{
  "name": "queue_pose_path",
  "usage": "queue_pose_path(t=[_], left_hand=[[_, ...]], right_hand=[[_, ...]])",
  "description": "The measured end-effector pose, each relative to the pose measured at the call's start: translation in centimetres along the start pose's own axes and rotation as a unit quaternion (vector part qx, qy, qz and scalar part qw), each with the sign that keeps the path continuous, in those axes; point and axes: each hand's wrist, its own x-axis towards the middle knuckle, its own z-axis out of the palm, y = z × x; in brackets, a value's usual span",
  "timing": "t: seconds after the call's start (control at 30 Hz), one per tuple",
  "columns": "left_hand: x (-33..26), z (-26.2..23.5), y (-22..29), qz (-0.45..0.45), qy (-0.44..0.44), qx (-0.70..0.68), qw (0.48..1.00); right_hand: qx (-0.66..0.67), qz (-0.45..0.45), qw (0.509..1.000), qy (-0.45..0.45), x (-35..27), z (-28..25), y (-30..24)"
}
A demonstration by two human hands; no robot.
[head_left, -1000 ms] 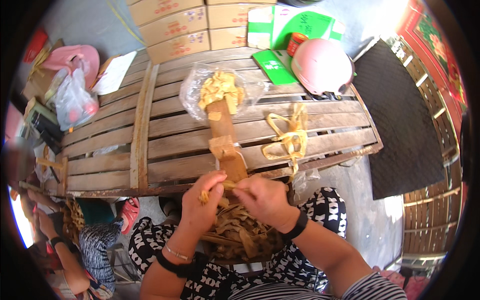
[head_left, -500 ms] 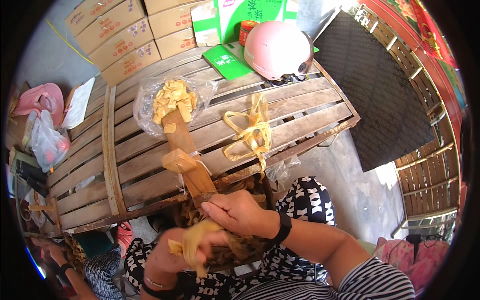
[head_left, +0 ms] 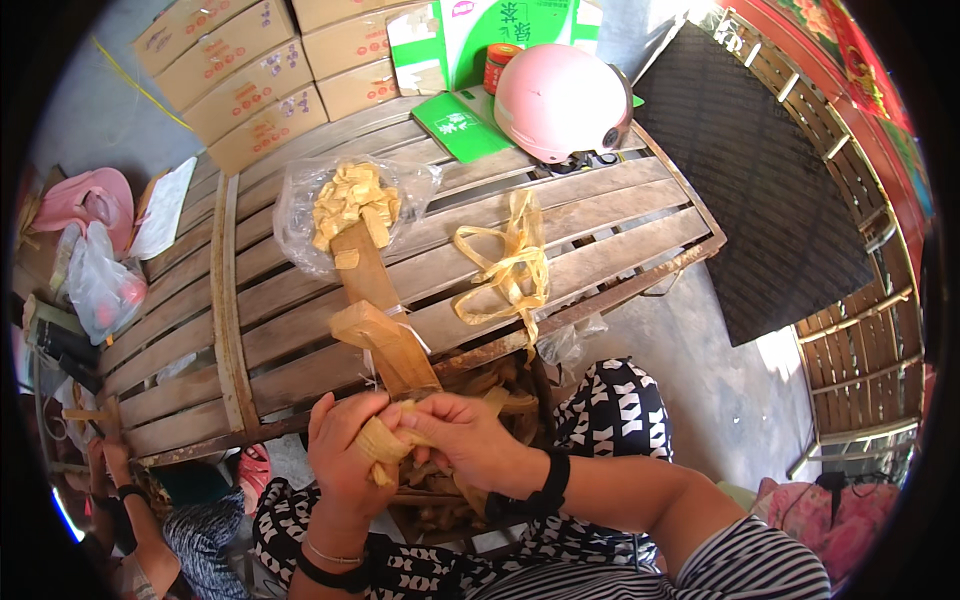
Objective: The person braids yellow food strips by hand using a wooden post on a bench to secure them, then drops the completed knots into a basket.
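Wooden slats of the desk (head_left: 300, 340) stretch out ahead of me, over a grey concrete floor. Closest in, my left hand (head_left: 345, 455) and right hand (head_left: 465, 440) meet above my lap, both closed around a folded yellow leaf strip (head_left: 385, 440), fingers pinching it from either side. Just under my hands sits a basket of dry brown leaves (head_left: 470, 500). Straight ahead of my hands, a wooden block (head_left: 385, 345) leans against the desk edge. Beyond it, a clear plastic bag of yellow pieces (head_left: 350, 205) lies on the slats. To the right of that, ahead of my right hand, lies a loose tangle of yellow ribbon (head_left: 510, 265). Farther off sit a pink helmet (head_left: 560, 100) and a green carton (head_left: 465, 125), with stacked cardboard boxes (head_left: 260, 85) behind.
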Motion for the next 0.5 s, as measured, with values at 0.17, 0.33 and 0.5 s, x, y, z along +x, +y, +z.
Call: queue_pose_path(t=[0.17, 0.33, 0.5], left_hand=[[1.0, 0.6, 0.1, -0.145, -0.140, -0.068, 0.977], [0.3, 1.6, 0.3, -0.124, -0.176, -0.095, 0.972], [0.8, 1.1, 0.4, -0.116, -0.085, -0.205, 0.968]], right_hand=[[-0.362, -0.310, 0.878, -0.039, 0.1, -3.5, -1.6], [-0.641, -0.352, 0.679, -0.055, -0.4, -3.8, -1.6], [-0.467, -0.179, 0.863, -0.071, -0.3, -4.1, -2.8]])
